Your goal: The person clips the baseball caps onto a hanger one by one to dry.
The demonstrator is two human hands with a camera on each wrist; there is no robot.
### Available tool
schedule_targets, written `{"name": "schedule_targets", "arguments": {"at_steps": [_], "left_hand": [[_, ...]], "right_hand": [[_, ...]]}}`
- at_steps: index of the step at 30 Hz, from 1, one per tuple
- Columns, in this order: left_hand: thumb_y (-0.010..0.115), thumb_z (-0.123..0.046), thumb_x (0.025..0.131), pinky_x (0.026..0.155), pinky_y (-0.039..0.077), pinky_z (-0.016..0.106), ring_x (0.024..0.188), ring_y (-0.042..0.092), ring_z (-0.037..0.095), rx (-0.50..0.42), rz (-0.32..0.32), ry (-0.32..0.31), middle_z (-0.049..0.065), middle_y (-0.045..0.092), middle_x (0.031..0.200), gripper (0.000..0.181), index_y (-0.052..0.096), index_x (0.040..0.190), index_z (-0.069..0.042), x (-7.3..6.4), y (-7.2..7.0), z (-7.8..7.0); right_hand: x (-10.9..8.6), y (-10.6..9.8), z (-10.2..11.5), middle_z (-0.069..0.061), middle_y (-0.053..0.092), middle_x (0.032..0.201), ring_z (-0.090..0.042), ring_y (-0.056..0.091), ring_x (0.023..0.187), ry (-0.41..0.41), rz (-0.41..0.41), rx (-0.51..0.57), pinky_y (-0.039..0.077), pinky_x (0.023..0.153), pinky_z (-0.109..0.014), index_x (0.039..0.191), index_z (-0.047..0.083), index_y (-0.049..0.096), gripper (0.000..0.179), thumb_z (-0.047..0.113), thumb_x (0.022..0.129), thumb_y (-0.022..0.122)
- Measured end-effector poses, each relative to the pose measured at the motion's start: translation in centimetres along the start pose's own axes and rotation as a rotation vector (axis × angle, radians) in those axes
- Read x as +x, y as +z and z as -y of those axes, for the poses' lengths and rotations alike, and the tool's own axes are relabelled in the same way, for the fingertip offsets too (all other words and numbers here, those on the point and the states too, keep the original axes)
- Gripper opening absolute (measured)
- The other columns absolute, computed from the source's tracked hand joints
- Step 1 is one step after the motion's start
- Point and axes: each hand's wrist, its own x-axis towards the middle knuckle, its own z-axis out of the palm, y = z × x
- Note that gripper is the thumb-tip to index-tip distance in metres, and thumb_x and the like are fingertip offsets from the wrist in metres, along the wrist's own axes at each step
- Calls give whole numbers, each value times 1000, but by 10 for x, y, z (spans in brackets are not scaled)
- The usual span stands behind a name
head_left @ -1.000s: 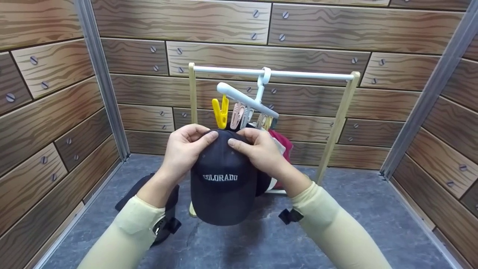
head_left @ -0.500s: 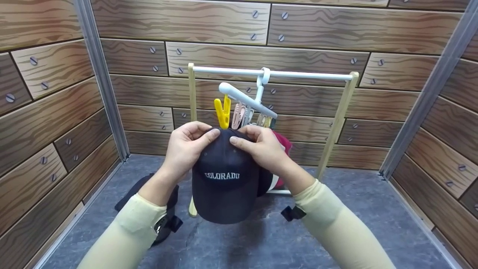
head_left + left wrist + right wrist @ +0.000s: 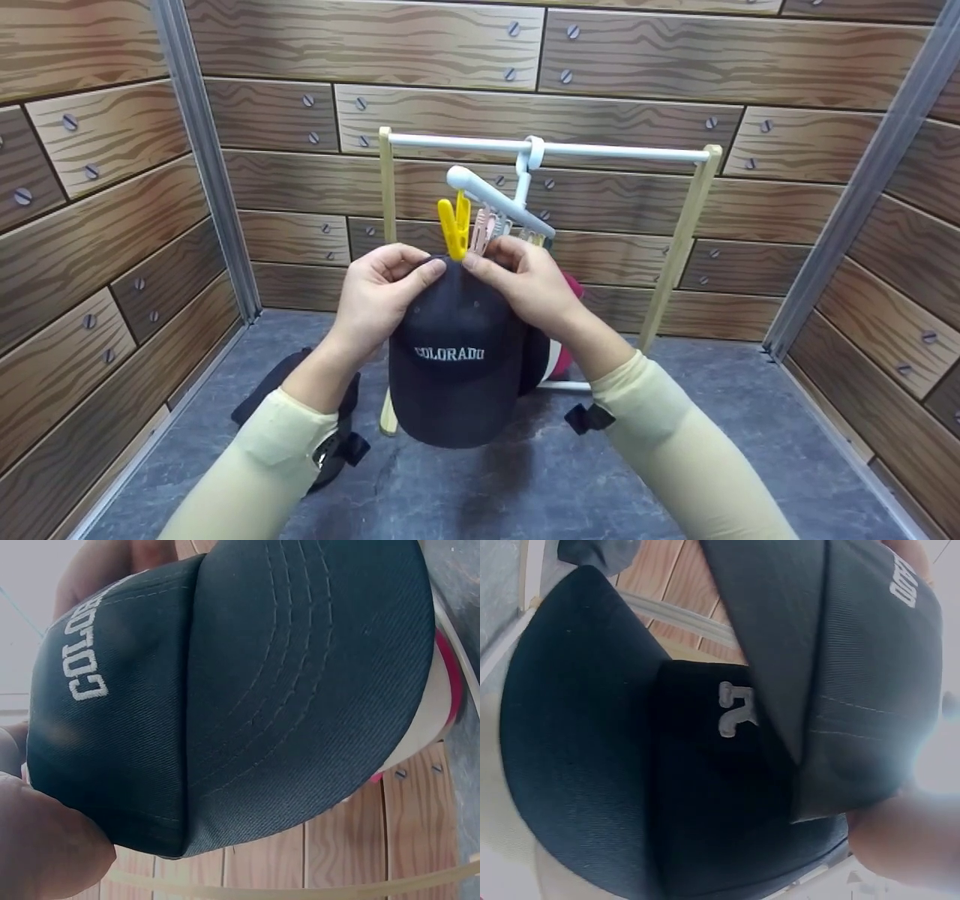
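Observation:
A dark baseball cap (image 3: pixel 454 375) lettered COLORADO hangs brim down between my hands. My left hand (image 3: pixel 375 296) pinches the left side of its crown between thumb and fingers. My right hand (image 3: pixel 536 289) pinches the top of the crown on the right, its thumb tip beside the lower end of a yellow clothespin (image 3: pixel 454 225). That clothespin hangs from the left end of a white hanger (image 3: pixel 499 201), and its lower end meets the top of the cap. Whether its tips bite the fabric, I cannot tell.
The hanger hooks over the white bar (image 3: pixel 615 151) of a small wooden-legged rack. Pink and other clothespins (image 3: pixel 482 229) line it. Behind the held cap hang a black cap (image 3: pixel 705 787) and a red-and-white one (image 3: pixel 566 360). Another dark cap (image 3: pixel 274 382) lies on the grey floor at left.
My right hand has slid up and inward along the crown to the clothespin. The cap, the clothespin and the hanger's near end have shifted slightly right.

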Motion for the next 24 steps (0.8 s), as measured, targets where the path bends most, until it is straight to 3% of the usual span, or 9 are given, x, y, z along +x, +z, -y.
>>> {"name": "schedule_targets", "arguments": {"at_steps": [3, 10, 24], "left_hand": [[86, -5, 98, 62, 59, 25, 70, 74, 15, -3, -8, -2, 11, 80, 87, 7, 79, 99, -2, -1, 0, 1], [85, -3, 97, 62, 59, 25, 70, 74, 15, -19, -17, -4, 10, 80, 86, 6, 79, 98, -3, -2, 2, 1], [86, -5, 98, 63, 58, 25, 70, 73, 15, -47, 14, -10, 10, 80, 87, 6, 80, 98, -5, -2, 3, 2]], "right_hand": [[5, 1, 5, -2, 76, 94, -17, 67, 85, 25, -52, -40, 54, 75, -27, 114, 4, 78, 31, 35, 109, 73], [13, 3, 14, 1, 63, 82, -18, 60, 81, 89, -212, -85, 48, 70, -29, 88, 12, 73, 41, 47, 107, 72], [19, 6, 18, 0, 66, 67, -16, 60, 63, 48, -311, -4, 47, 58, -24, 72, 13, 74, 44, 38, 108, 74]]}}
